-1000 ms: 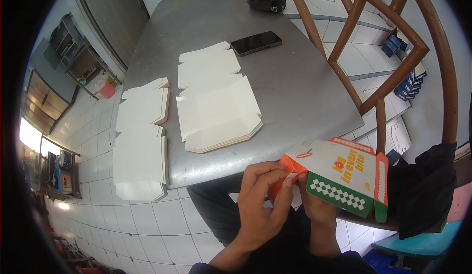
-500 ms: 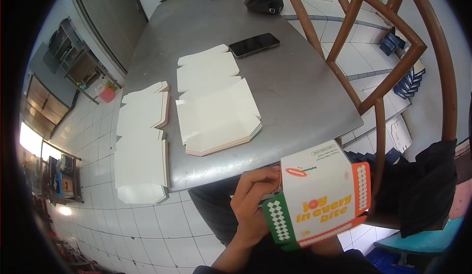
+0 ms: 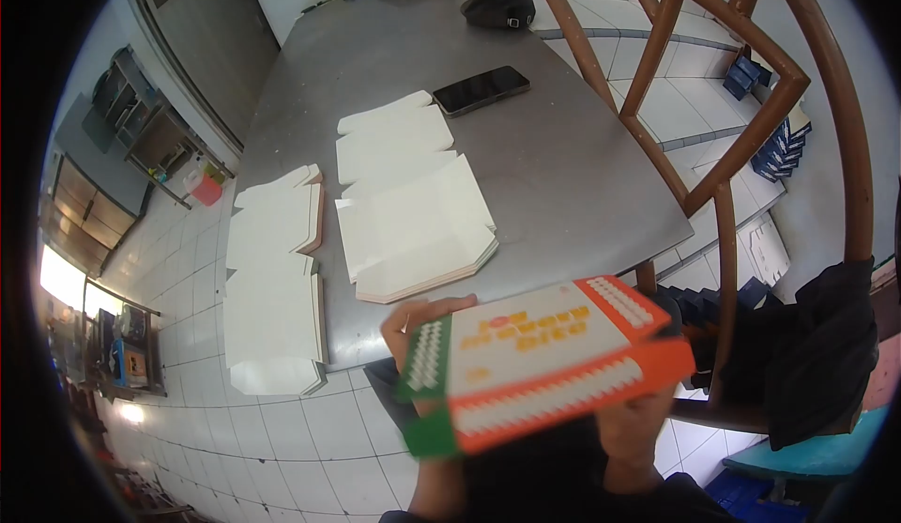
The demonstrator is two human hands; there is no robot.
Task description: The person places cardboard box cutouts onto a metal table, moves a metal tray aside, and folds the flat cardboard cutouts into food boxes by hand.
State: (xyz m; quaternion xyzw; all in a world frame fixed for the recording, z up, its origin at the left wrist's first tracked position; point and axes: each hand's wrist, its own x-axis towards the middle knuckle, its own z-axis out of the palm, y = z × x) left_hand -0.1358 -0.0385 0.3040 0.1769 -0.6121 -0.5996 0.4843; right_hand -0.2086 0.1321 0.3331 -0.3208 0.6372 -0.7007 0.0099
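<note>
Far to the left of the grip, overhanging the edge of the grey steel table (image 3: 563,166), lies a stack of flat white carton blanks (image 3: 272,284), and a second, broader stack of white die-cut blanks (image 3: 413,213) rests just above the hands, with a black smartphone (image 3: 481,90) beyond it. Between the two hands sits the folded printed cardboard box in white, orange and green (image 3: 544,363); half a second ago it stood upright with its lettering facing the camera, and now it is tipped nearly flat, its orange side wall turned forward, which suggests the folding is over and the box is being turned about. The left hand (image 3: 413,321) clamps the green end, fingertips curled over the top edge. The right hand (image 3: 633,424) grips from underneath, mostly hidden. Right of the grip stands a brown wooden chair frame (image 3: 741,119) draped with dark cloth (image 3: 812,354).
</note>
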